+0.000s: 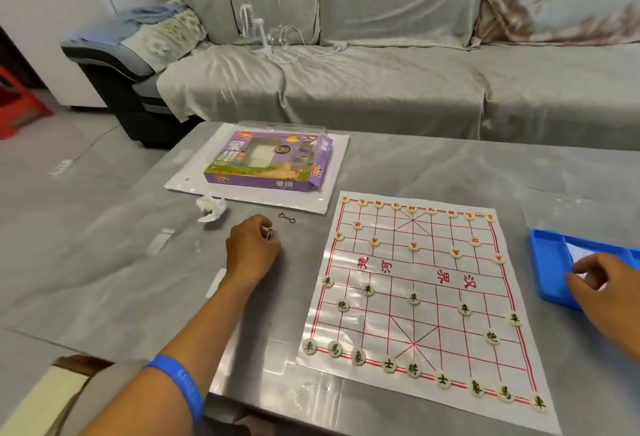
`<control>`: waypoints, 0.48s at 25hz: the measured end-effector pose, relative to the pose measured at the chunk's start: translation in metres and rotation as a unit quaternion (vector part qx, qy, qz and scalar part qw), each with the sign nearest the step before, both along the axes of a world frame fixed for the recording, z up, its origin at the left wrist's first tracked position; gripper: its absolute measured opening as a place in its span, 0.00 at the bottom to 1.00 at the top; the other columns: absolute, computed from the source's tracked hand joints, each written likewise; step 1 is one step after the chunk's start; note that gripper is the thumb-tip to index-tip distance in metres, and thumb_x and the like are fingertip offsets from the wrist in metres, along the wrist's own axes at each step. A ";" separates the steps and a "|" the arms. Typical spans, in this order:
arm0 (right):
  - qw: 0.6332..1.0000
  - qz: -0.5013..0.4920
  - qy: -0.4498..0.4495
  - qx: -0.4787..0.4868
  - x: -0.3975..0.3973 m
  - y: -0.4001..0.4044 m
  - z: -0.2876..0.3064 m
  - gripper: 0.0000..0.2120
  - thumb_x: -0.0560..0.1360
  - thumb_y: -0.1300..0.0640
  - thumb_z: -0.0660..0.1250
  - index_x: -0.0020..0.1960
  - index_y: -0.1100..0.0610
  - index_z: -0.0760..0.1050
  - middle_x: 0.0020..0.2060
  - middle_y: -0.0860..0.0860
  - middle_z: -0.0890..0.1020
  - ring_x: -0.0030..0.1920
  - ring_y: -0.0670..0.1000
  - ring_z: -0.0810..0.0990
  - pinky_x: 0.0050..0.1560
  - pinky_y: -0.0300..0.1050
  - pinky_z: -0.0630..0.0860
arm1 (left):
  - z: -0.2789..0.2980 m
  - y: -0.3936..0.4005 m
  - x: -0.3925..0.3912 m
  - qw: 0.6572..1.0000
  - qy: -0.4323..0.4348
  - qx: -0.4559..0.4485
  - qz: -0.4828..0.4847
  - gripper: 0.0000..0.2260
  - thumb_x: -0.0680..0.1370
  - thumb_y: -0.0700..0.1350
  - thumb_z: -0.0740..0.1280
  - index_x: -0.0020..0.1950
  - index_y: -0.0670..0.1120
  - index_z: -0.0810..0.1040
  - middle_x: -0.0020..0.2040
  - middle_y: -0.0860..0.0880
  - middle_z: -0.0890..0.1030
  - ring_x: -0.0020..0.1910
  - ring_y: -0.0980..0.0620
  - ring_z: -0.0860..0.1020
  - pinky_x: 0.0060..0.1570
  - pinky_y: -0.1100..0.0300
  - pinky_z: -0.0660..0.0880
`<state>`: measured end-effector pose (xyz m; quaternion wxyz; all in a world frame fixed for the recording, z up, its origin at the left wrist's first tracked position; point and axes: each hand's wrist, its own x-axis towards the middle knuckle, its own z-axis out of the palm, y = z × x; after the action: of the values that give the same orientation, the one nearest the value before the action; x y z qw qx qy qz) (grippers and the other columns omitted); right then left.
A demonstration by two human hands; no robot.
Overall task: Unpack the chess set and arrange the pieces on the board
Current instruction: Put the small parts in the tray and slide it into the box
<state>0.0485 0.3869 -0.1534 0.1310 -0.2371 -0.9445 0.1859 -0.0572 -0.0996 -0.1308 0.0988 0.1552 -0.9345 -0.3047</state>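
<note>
A paper xiangqi board (pixel 415 279) with red grid lines lies on the grey table, right of centre. Several round cream pieces stand on it: black-lettered ones (pixel 413 297) along the near rows, red-lettered ones (pixel 414 246) along the far rows. The purple chess box (pixel 270 161) sits on a white plastic sheet behind the board's left side. My left hand (pixel 251 245) rests on the table left of the board, fingers curled round a small metal object (pixel 269 233). My right hand (pixel 602 288) grips the near edge of a blue tray (pixel 550 262) at the far right.
A crumpled white tissue (pixel 211 208) and a small metal link (pixel 286 218) lie near my left hand. A clear plastic lid (pixel 284 125) stands behind the box. A grey sofa with a small white fan (pixel 254 28) runs behind the table.
</note>
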 end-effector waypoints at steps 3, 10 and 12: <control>1.000 0.007 0.000 -0.021 0.000 0.008 -0.002 0.06 0.73 0.41 0.64 0.46 0.41 0.69 0.28 0.45 0.76 0.32 0.51 0.77 0.28 0.43 0.73 | 0.003 -0.006 -0.010 0.944 0.013 0.304 0.129 0.09 0.72 0.34 0.63 0.43 0.43 0.83 0.41 0.46 0.83 0.33 0.50 0.79 0.39 0.57 0.78; 0.999 0.027 -0.013 -0.032 0.008 -0.035 0.041 0.03 0.74 0.55 0.68 0.45 0.51 0.74 0.34 0.48 0.78 0.38 0.53 0.76 0.40 0.51 0.75 | 0.014 -0.017 -0.032 0.929 0.001 0.313 0.197 0.11 0.77 0.47 0.60 0.39 0.42 0.74 0.35 0.47 0.74 0.32 0.47 0.72 0.36 0.56 0.67; 0.999 0.034 -0.027 -0.027 0.008 -0.034 0.038 0.04 0.75 0.55 0.68 0.45 0.51 0.73 0.35 0.47 0.77 0.40 0.53 0.75 0.40 0.49 0.74 | 0.000 -0.019 -0.035 0.991 -0.045 0.077 0.103 0.17 0.79 0.51 0.60 0.39 0.38 0.75 0.40 0.41 0.77 0.40 0.40 0.74 0.43 0.53 0.70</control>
<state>0.0562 0.3528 -0.1154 0.0924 -0.2129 -0.9498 0.2096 -0.0922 -0.1187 -0.1309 0.0755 0.2715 -0.8907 -0.3567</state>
